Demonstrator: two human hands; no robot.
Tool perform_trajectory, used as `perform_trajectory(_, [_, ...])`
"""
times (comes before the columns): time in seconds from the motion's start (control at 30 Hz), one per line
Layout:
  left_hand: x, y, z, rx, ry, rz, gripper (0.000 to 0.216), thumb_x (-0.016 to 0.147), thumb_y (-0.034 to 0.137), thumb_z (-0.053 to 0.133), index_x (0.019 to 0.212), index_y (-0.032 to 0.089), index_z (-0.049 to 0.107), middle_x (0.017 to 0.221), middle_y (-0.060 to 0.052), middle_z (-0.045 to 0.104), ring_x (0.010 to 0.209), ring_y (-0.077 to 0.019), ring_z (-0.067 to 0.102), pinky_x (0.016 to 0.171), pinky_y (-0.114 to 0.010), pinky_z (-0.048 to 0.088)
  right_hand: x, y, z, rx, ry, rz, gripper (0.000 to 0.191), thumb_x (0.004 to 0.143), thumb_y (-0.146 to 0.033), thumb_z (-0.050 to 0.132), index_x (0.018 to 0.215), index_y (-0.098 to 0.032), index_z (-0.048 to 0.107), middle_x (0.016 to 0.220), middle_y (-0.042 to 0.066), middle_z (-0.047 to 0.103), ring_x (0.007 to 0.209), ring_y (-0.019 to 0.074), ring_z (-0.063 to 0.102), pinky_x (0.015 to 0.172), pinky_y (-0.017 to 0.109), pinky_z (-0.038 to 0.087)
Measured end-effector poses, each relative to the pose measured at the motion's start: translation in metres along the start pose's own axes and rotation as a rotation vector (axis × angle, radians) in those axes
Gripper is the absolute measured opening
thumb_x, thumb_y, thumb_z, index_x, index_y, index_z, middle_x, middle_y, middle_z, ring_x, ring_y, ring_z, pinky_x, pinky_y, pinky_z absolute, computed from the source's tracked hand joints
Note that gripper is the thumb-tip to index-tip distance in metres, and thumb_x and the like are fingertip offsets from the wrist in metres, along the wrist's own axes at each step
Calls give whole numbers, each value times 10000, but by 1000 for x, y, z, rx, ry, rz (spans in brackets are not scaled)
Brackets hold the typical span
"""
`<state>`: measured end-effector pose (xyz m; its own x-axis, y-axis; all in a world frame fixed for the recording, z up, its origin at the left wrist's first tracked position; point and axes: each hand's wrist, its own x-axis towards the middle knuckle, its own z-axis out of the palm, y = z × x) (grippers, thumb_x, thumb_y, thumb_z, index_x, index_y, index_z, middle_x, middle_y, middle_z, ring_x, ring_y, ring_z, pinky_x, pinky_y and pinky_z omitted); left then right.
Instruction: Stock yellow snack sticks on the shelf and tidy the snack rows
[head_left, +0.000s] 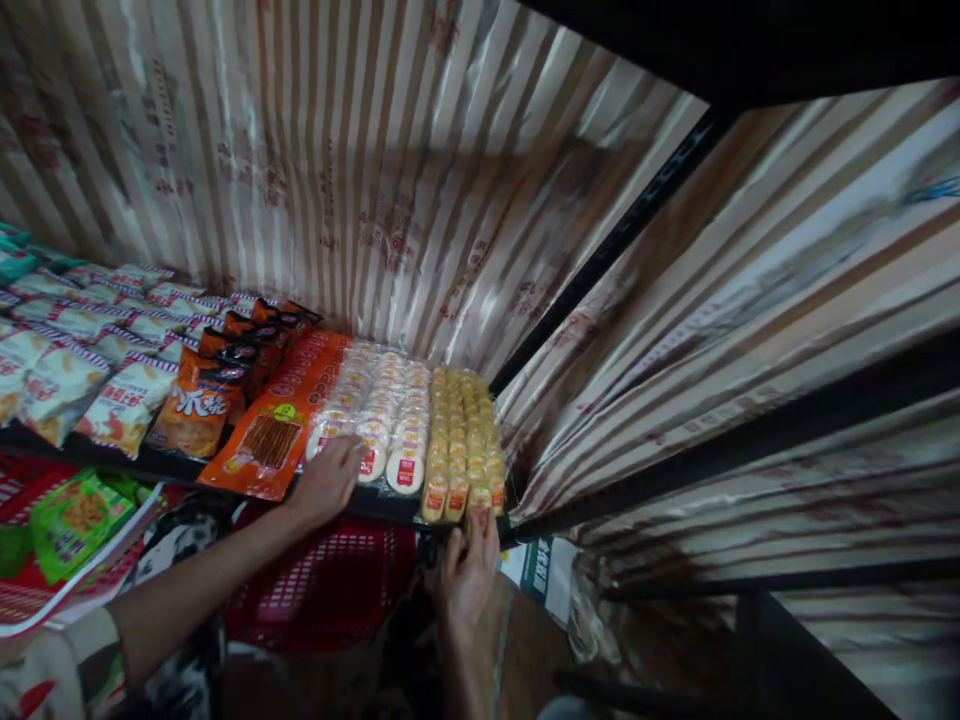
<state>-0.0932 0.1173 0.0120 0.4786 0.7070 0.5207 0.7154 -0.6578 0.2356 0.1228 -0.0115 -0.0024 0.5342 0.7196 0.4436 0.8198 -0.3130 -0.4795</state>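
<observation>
My left hand (328,487) reaches over the shelf's front edge, its fingers stretched out against the front of the white round wrapped cakes (406,470). These stand on edge in rows, with red labels facing me. At the right end of the shelf are rows of small yellow wrapped cakes (456,450). My right hand (471,565) is at their front, the fingertips closed at the lower end of one yellow cake. Part of that cake is hidden by the fingers. Left of the white cakes lies a large orange snack bag (266,445), beside my left wrist.
Orange-brown bags (196,405) and white snack bags (127,400) fill the shelf to the left. Below are a red basket (322,580) and another holding a green packet (79,520). A black shelf post (607,265) slants behind; striped sheeting (360,150) covers the walls.
</observation>
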Motion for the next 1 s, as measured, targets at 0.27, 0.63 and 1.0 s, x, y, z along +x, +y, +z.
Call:
perform_trajectory(0.27, [-17,130,43,-182,-251,185,301,890,141,422,1162,172,548,1190,-110,546,1039,-195,582,884,-306,509,9,47,2,15,-3,8,590,889,-497,358,1280,-71,474,1204,203,546,1156,285,483,942,410,403])
perform_trajectory(0.63, [-6,146,65,-105,-263,257,357,823,85,498,1172,134,559,1270,-141,514,1146,-231,512,970,-353,456,10,55,18,186,26,66,480,884,-377,415,1283,-110,436,1137,165,581,1046,259,557,843,365,453])
perform_trajectory(1.0, [-6,143,71,-58,-235,296,361,807,101,535,1165,125,576,1256,-121,539,1118,-222,513,977,-333,435,20,56,16,259,43,6,302,893,-383,436,1084,-160,505,1066,129,570,945,214,577,773,340,479])
